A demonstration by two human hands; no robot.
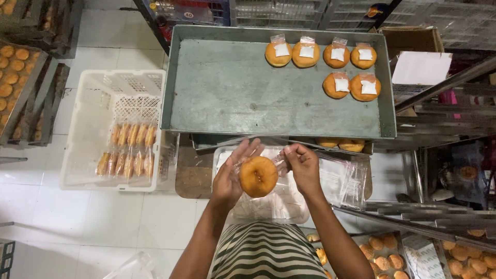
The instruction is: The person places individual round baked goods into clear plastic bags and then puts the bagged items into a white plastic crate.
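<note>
Bun [258, 176], round, golden-brown and dimpled at its centre, is sitting between the two hands just near of the big tray, partly wrapped in a thin clear plastic bag [279, 161] whose edges are hard to make out against the clutter below.

Stretching across the far middle, a wide rectangular metal tray [232, 88] with a dull, scuffed grey floor and raised rim is carrying six bagged buns [336, 70] in its far right corner, each with a small white square on top. To the left, a white plastic crate [93, 119] with lattice walls is resting on the pale tiled floor [77, 217], holding two rows of packed buns on edge. Under the hands, a stack of clear bags [341, 181] is lying glossy and crinkled.

Left hand [232, 175] is cupping the bun from the left, fingers spread and fairly open, palm touching the wrap. Right hand [302, 165] is pinching the bag's edge with curled, closed fingers.

More buns at the near right and far left are being cut off by the frame.
</note>
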